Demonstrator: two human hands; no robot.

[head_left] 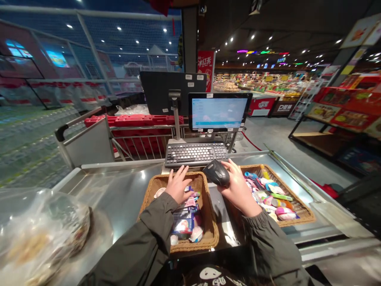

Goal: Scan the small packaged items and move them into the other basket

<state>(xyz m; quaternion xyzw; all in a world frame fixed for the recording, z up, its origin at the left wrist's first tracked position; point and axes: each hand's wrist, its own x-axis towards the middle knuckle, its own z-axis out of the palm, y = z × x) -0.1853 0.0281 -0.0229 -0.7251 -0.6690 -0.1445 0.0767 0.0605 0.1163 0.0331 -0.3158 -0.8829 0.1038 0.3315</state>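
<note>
My right hand [238,188] is wrapped round a black handheld barcode scanner [216,172], its head pointing up and left between two wicker baskets. With fingers spread, my left hand [179,185] hovers over the far end of the left wicker basket [214,234], fingertips toward the keyboard [195,153]; nothing is in it. Small packaged sweets and snacks [186,222] lie in that basket, partly hidden by my left hand and sleeve. The right wicker basket [308,216] holds several colourful small packets [272,194], and my right forearm covers its near left side.
A lit monitor [220,112] stands behind the keyboard, beside a second screen [157,93] seen from the back. Clear plastic bags [38,234] sit on the metal counter [119,178] at left. Beyond are a metal cart [83,139] and a shelf of red boxes [348,107].
</note>
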